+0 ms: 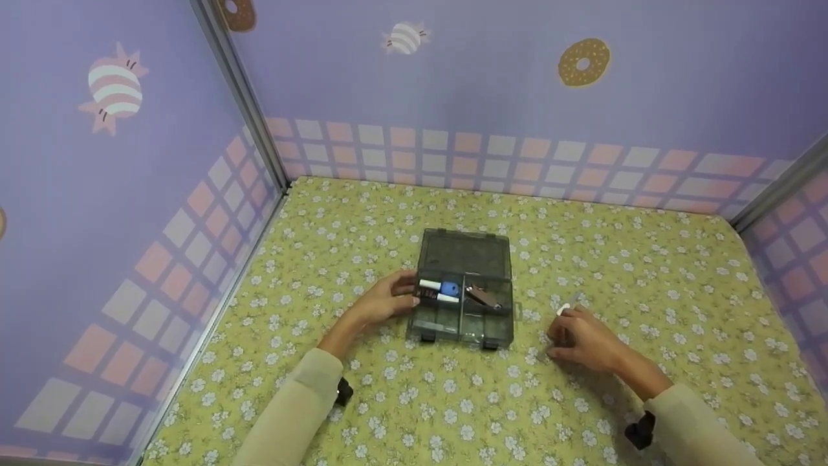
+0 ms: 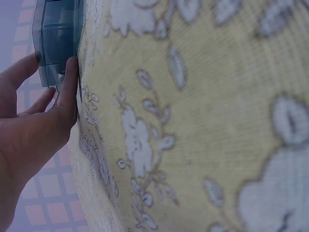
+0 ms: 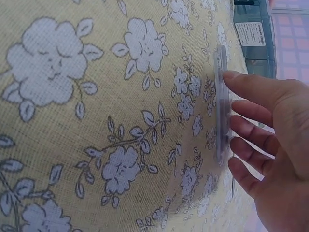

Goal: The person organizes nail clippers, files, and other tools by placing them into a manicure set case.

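Note:
A dark see-through plastic box [image 1: 488, 323] lies with its lid folded back on the flowered cloth. Its left compartment holds a blue-capped piece and white-ended small bottles [image 1: 447, 299]; a brownish metal nail clipper [image 1: 482, 297] is in the right one. At the box's left side my left hand [image 1: 381, 303] touches the wall, fingers nearly straight. To the right, my right hand [image 1: 587, 340] holds a flat clear plastic case [image 3: 222, 106] low over the cloth, thumb and fingertips on it. Something white shows by the index finger; the case's contents are hidden by my fingers.
The yellow flowered cloth [image 1: 349, 213] covers the table. Purple walls with pink and white squares enclose it at the back [image 1: 414, 155], the left [image 1: 162, 259] and the right. A white label [image 3: 250, 34] is on the box's outer side.

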Available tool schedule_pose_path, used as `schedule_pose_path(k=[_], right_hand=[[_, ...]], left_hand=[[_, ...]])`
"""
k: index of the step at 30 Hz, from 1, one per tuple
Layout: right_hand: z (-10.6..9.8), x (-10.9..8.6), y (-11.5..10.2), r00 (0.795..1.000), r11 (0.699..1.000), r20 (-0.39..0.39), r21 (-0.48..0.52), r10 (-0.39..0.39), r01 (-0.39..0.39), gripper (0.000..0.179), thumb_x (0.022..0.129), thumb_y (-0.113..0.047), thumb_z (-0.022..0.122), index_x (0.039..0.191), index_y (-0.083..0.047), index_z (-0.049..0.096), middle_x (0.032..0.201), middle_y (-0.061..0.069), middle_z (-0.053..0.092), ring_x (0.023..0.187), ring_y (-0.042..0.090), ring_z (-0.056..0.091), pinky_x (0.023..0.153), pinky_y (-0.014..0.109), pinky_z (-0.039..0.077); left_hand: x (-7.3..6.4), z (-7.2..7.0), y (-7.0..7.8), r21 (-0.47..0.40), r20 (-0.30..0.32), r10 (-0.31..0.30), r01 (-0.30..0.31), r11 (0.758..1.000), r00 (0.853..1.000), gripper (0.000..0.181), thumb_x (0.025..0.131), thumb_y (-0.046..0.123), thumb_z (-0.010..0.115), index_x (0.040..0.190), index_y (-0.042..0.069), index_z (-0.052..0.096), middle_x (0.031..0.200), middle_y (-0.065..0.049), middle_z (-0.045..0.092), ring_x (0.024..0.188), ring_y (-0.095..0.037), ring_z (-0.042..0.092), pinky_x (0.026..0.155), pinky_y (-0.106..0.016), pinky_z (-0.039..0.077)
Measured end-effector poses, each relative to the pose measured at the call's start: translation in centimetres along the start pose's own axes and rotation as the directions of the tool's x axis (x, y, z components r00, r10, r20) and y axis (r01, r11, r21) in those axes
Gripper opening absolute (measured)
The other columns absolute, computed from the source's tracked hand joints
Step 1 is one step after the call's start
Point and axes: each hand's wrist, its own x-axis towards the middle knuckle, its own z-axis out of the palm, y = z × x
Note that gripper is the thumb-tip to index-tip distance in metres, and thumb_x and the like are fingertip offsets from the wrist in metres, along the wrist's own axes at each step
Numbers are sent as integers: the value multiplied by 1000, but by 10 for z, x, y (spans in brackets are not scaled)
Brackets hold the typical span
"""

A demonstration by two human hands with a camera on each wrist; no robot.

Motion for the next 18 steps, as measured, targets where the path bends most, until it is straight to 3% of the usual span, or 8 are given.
schedule_pose_path(k=[10,18], right_hand=[[-4,-5,1,998,996,60,87,22,-27,12,95,-13,82,94,-16,70,95,-4,60,87,15,49,73,34,48],[-10,-4,2,992,975,122,221,-9,-18,7,97,-1,75,97,-8,71,95,2,68,82,12,63,70,31,55]], left_hand=[[2,1,-3,-38,-12,-30,30,999,999,71,104,9,68,166,7,33,165,-18,38,153,-35,38,115,-48,46],[2,1,-4,-44,-20,-28,27,999,999,71,104,6,68,165,5,33,164,-19,40,150,-35,42,114,-47,48]])
